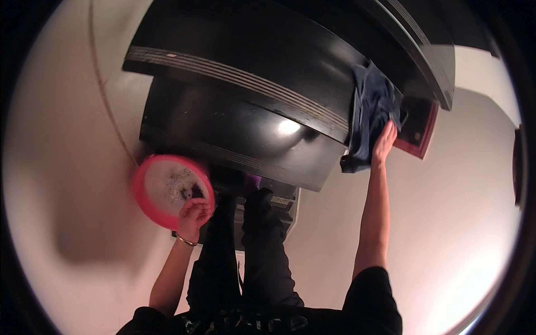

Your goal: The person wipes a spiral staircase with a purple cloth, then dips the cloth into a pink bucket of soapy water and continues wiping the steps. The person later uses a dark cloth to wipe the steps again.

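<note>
My left hand (pixel 194 214) is at the near rim of a pink plastic basin (pixel 142 193), its fingers curled over the edge. Foamy water (pixel 165 184) fills the basin, with dark patches among the suds. Out to the right, my right hand (pixel 385 142) presses on a dark blue cloth (pixel 370 109), fingers straight and close together. The cloth is bunched across the right end of a glossy black stair tread (pixel 251 46), and its lower end hangs past the tread's edge.
More black steps rise ahead, including an upper tread (pixel 418 46) and a lower one (pixel 234 134), with grooved strips along their fronts. Pale walls flank the stairs at left (pixel 54 125) and right (pixel 456 180). A red-edged panel (pixel 425 134) lies beyond the cloth. My dark-trousered legs (pixel 264 247) stand below.
</note>
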Action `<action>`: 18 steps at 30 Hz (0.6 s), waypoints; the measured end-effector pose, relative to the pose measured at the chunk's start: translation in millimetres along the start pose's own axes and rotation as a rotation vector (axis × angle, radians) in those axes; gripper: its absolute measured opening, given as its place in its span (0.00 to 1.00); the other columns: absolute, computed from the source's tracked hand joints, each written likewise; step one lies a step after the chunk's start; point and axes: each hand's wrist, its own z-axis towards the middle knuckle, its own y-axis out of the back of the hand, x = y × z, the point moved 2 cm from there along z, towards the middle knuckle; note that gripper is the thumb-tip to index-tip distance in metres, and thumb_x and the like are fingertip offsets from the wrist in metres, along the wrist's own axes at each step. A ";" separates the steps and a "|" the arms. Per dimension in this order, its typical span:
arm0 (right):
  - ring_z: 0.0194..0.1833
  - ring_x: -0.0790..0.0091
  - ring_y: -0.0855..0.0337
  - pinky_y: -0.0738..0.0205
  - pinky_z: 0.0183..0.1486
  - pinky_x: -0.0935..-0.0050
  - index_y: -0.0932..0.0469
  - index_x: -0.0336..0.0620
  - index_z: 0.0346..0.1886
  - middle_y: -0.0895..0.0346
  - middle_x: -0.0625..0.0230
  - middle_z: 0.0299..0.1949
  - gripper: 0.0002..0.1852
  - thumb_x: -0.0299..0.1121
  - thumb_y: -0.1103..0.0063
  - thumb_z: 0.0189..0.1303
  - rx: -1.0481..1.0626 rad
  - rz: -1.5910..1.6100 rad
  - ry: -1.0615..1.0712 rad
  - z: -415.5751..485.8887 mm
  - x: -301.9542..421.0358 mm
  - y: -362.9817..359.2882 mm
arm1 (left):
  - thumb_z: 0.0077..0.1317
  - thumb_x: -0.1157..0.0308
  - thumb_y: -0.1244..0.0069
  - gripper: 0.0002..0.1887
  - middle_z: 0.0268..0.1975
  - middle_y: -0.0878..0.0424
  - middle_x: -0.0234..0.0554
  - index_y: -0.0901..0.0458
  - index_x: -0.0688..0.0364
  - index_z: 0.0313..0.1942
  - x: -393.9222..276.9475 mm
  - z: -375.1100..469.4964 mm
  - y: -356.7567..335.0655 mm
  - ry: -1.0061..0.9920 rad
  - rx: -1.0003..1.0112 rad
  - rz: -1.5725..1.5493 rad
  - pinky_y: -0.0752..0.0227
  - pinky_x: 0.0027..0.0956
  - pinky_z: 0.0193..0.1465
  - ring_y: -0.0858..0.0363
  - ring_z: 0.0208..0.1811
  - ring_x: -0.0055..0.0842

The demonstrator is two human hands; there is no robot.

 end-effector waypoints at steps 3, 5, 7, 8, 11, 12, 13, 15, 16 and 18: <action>0.59 0.49 0.38 0.38 0.57 0.53 0.31 0.56 0.59 0.38 0.60 0.59 0.32 0.62 0.49 0.54 -0.030 -0.564 -0.271 -26.9 52.3 -12.8 | 0.62 0.73 0.53 0.09 0.38 0.20 0.33 0.23 0.57 0.43 18.8 -0.3 50.0 -0.051 -0.168 0.081 0.27 0.23 0.37 0.22 0.38 0.21; 0.56 0.49 0.35 0.36 0.53 0.51 0.29 0.60 0.56 0.35 0.61 0.57 0.32 0.62 0.43 0.50 -0.127 -0.385 0.026 -27.2 71.3 -15.5 | 0.62 0.71 0.56 0.08 0.37 0.21 0.32 0.23 0.57 0.40 26.9 13.0 73.2 -0.119 -0.295 0.152 0.28 0.24 0.38 0.24 0.38 0.19; 0.55 0.50 0.35 0.37 0.55 0.53 0.29 0.57 0.55 0.34 0.60 0.55 0.30 0.58 0.41 0.51 -0.077 -0.300 0.292 -29.9 107.9 -25.0 | 0.62 0.72 0.55 0.10 0.41 0.22 0.34 0.24 0.58 0.44 49.4 33.8 131.7 -0.251 -0.469 0.318 0.28 0.26 0.39 0.24 0.38 0.22; 0.54 0.50 0.34 0.39 0.56 0.55 0.28 0.54 0.54 0.34 0.59 0.54 0.28 0.55 0.39 0.51 -0.041 -0.248 0.311 -31.1 119.3 -40.8 | 0.62 0.70 0.54 0.14 0.43 0.24 0.36 0.28 0.58 0.49 74.4 39.0 202.9 -0.454 -0.583 0.524 0.28 0.28 0.41 0.24 0.39 0.25; 0.54 0.50 0.34 0.39 0.56 0.57 0.29 0.51 0.54 0.33 0.57 0.53 0.27 0.54 0.42 0.54 -0.042 -0.255 0.387 -25.5 111.0 -52.5 | 0.61 0.67 0.50 0.26 0.48 0.27 0.44 0.39 0.58 0.59 98.2 48.4 268.9 -0.443 -0.923 0.914 0.28 0.32 0.44 0.25 0.42 0.29; 0.54 0.50 0.34 0.39 0.56 0.57 0.30 0.50 0.55 0.33 0.56 0.53 0.28 0.54 0.44 0.55 -0.046 -0.274 0.376 -27.9 111.2 -49.6 | 0.60 0.67 0.49 0.30 0.50 0.27 0.46 0.42 0.59 0.61 98.8 50.5 271.7 -0.333 -1.040 1.003 0.28 0.34 0.45 0.25 0.44 0.30; 0.54 0.50 0.34 0.39 0.56 0.57 0.31 0.50 0.55 0.33 0.56 0.53 0.28 0.54 0.44 0.56 -0.058 -0.303 0.389 -24.7 107.6 -44.8 | 0.60 0.66 0.48 0.31 0.51 0.28 0.49 0.44 0.59 0.61 92.9 62.0 265.3 -0.222 -0.925 0.837 0.29 0.34 0.46 0.25 0.46 0.32; 0.54 0.50 0.34 0.39 0.56 0.56 0.31 0.50 0.55 0.34 0.56 0.53 0.28 0.54 0.45 0.56 -0.080 -0.340 0.396 -17.7 97.1 -32.0 | 0.59 0.65 0.48 0.34 0.53 0.29 0.54 0.48 0.60 0.62 81.2 86.4 245.8 0.000 -0.687 0.513 0.30 0.35 0.49 0.26 0.49 0.34; 0.54 0.50 0.34 0.39 0.56 0.56 0.31 0.50 0.55 0.34 0.56 0.53 0.27 0.54 0.45 0.56 -0.078 -0.308 0.421 -19.2 97.1 -39.9 | 0.59 0.66 0.48 0.34 0.53 0.29 0.54 0.47 0.61 0.62 82.9 91.5 266.2 -0.129 -0.690 0.603 0.30 0.35 0.50 0.26 0.50 0.35; 0.54 0.50 0.34 0.40 0.56 0.56 0.31 0.48 0.55 0.33 0.55 0.53 0.27 0.53 0.44 0.56 -0.029 -0.269 0.432 -25.0 101.1 -56.4 | 0.60 0.67 0.48 0.32 0.53 0.28 0.55 0.46 0.63 0.61 88.3 98.2 301.9 -0.389 -0.678 0.786 0.31 0.35 0.52 0.26 0.51 0.37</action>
